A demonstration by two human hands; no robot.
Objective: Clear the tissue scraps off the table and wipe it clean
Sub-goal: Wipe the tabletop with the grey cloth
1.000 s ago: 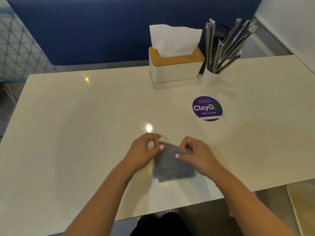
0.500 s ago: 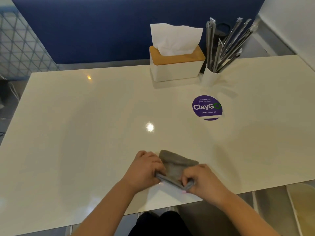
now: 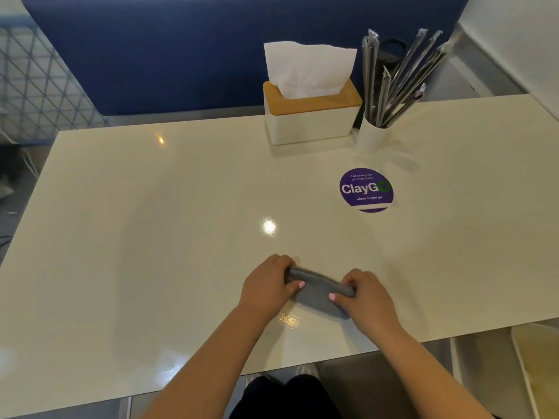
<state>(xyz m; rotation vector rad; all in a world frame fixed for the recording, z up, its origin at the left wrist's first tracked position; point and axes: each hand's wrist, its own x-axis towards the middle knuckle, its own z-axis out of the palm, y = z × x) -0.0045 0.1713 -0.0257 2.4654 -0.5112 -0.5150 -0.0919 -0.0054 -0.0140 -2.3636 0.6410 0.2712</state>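
A folded grey cloth (image 3: 317, 293) lies on the glossy cream table (image 3: 151, 237) near its front edge. My left hand (image 3: 267, 285) grips the cloth's left end, thumb on top and fingers curled over the far edge. My right hand (image 3: 367, 300) grips the right end the same way. The cloth stretches between both hands in a narrow band. No tissue scraps show on the tabletop.
A white tissue box with a wooden lid (image 3: 311, 113) stands at the table's back edge, and a white cup of wrapped straws (image 3: 373, 134) beside it. A round purple ClayGo sticker (image 3: 366, 189) is on the table. A blue bench back (image 3: 211, 49) runs behind.
Both hands have shifted on the cloth and folded it over into a narrower band, moving it slightly away from the front edge. Nothing else on the table moved.
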